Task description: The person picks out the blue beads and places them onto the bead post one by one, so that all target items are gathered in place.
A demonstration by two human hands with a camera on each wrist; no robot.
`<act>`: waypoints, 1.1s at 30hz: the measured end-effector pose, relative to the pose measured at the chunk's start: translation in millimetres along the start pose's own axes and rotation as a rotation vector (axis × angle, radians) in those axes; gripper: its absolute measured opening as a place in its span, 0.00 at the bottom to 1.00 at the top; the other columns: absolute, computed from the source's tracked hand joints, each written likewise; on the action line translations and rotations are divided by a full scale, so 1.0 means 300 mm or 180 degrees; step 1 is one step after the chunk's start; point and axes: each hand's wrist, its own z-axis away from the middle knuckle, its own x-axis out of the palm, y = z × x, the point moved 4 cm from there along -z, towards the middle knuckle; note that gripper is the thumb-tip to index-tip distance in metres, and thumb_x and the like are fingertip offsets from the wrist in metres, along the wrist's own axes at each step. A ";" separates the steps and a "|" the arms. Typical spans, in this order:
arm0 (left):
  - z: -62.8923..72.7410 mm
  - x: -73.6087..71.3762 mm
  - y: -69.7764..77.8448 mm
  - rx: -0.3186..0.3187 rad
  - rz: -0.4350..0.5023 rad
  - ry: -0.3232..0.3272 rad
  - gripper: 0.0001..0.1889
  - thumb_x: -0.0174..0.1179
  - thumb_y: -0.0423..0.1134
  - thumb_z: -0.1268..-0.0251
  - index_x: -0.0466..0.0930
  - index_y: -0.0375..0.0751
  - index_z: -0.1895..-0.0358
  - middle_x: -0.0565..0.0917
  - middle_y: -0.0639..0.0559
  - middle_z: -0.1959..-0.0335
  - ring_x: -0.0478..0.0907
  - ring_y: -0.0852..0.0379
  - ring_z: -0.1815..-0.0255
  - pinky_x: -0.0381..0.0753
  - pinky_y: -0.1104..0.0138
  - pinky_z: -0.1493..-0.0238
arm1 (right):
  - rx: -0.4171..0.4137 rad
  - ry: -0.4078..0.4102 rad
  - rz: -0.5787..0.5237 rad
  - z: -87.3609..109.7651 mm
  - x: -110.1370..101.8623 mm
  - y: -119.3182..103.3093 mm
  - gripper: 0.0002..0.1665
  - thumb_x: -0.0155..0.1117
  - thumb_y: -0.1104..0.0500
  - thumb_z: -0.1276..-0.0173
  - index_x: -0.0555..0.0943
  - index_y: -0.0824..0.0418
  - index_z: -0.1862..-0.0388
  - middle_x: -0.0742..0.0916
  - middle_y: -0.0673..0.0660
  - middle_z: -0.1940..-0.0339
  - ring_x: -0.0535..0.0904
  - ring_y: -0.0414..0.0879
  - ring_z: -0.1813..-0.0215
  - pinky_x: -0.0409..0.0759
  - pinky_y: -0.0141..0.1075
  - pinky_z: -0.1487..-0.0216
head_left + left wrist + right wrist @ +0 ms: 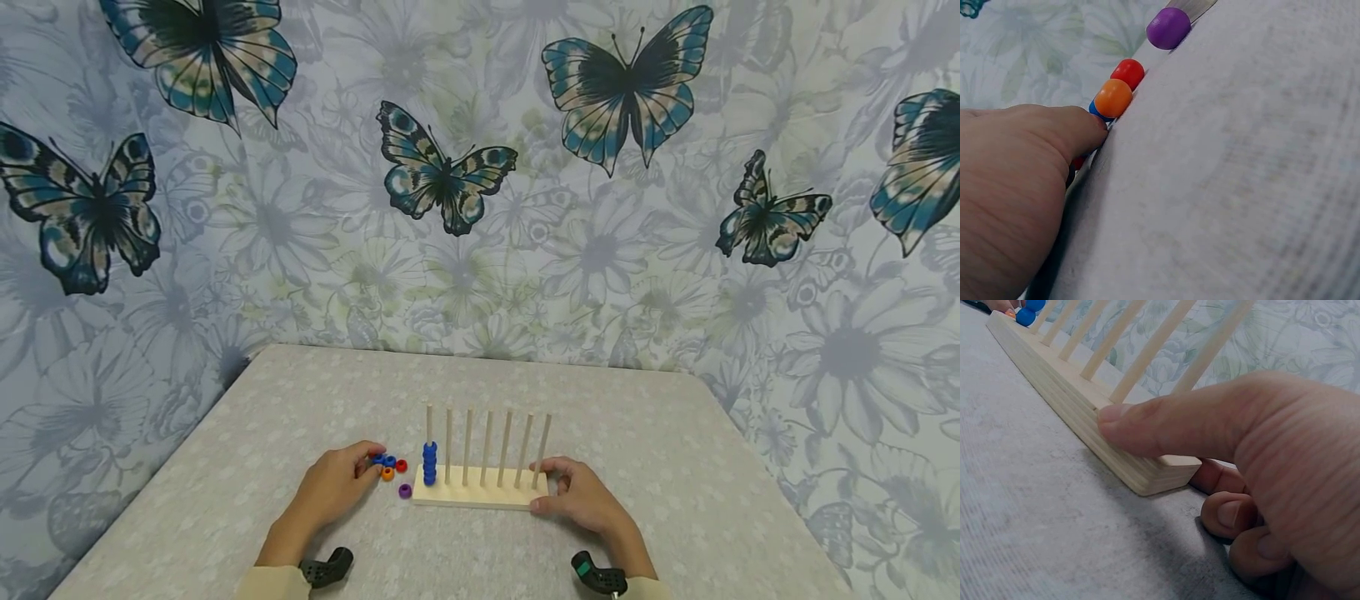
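A pale wooden base [480, 497] with a row of upright pegs stands on the table. Several blue beads [430, 464] are stacked on its leftmost peg; the other pegs are bare. My right hand [577, 493] grips the base's right end, its thumb [1147, 428] along the near edge. Left of the base, my left hand [337, 483] pinches a blue bead [377, 459], partly hidden by the fingers. Beside it lie another blue bead [390, 462], a red bead [401, 466] and an orange bead [387, 474]. A purple bead [405, 491] lies closer to the base.
A pale patterned cloth [450, 550] covers the table. Behind it hangs a backdrop [480, 283] printed with flowers and butterflies. A dark wrist device [327, 568] is on the left wrist, and another dark device [598, 573] is on the right.
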 end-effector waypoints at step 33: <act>0.001 0.001 0.002 -0.0024 0.0057 0.0007 0.13 0.68 0.44 0.35 0.85 0.54 0.48 0.70 0.62 0.80 0.64 0.65 0.80 0.60 0.70 0.77 | -0.0002 0.0007 -0.0093 0.001 0.004 0.001 0.36 0.83 0.58 0.52 0.83 0.59 0.41 0.83 0.59 0.64 0.63 0.40 0.76 0.62 0.29 0.79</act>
